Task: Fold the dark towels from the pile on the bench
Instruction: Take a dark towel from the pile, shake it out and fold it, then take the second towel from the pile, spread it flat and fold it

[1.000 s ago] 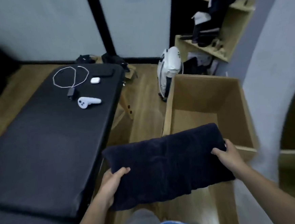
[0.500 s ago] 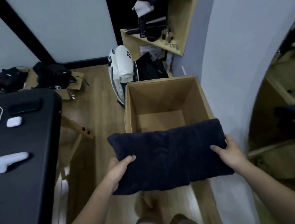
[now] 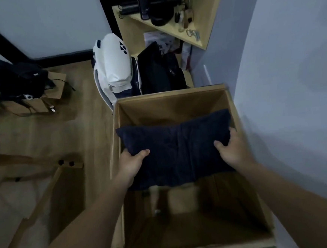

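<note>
2 hands hold 1 folded dark towel [image 3: 178, 148] over the open top of a cardboard box [image 3: 168, 98] on the floor [image 3: 42, 137]. The left hand [image 3: 131, 163] grips the towel's left end, the right hand [image 3: 233, 150] its right end, thumbs on top, fingers [image 3: 232, 131] wrapped round the cloth. A white bag [image 3: 115, 65] stands just behind the box.

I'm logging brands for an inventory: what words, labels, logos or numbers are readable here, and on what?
No text reads clearly.
White bag: dark logo mark near its top, no legible letters.
Left black bag: small white tag, too small to read.
Papers under the shelf: print blurred.
</note>
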Motion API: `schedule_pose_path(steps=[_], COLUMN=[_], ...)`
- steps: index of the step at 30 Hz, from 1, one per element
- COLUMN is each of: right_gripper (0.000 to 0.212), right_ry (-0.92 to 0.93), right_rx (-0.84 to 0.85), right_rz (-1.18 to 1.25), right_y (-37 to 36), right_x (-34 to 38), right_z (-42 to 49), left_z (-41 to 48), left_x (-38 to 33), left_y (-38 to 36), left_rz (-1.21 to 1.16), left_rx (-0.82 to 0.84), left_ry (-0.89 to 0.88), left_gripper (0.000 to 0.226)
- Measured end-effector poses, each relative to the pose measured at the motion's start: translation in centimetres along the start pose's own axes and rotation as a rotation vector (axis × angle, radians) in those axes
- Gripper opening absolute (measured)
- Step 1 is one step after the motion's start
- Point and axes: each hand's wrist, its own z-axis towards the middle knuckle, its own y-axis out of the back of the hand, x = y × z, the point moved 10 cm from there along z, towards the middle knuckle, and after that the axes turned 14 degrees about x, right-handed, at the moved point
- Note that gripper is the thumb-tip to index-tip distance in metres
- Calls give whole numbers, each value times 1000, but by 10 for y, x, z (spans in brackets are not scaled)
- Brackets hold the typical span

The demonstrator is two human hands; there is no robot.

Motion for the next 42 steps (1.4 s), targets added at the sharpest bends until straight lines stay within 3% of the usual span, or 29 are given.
schedule_pose_path(steps=[3,7,13,18,22,27,30,34,42], right_gripper=[65,68,69,65,59,59,61,69,71], right_ry=[-12,-90,-150,-113,1,265,457,704,1286], right_rx=[21,-30,11,114,215,344,449,497,546], right_rz=[-47,-91,-112,-116,-203,-468,-693,-880,-1104], right_y=[-10,-5,-23,-41,-62,-94,-123,-165,-316], right_x=[-21,-58,-109,-88,-32,66,121,186,280], right_z=[74,148,150,93,40,-42,-98,-181,-447], left_z=[81,154,154,104,30,-86,-160,-283,-557], left_x=[6,26,55,42,11,-21,-37,-29,106], left_y=[3,19,26,21,-2,-10,20,91,188], left_rz=[63,137,285,374,638,761,971,987,810], left_rx=[-38,-123,-111,-59,-1,-27,-154,-385,-813], left_ry=[27,166,217,122,-14,-117,-135,-114,40], left_gripper=[59,96,85,77,74,72,71,73,74])
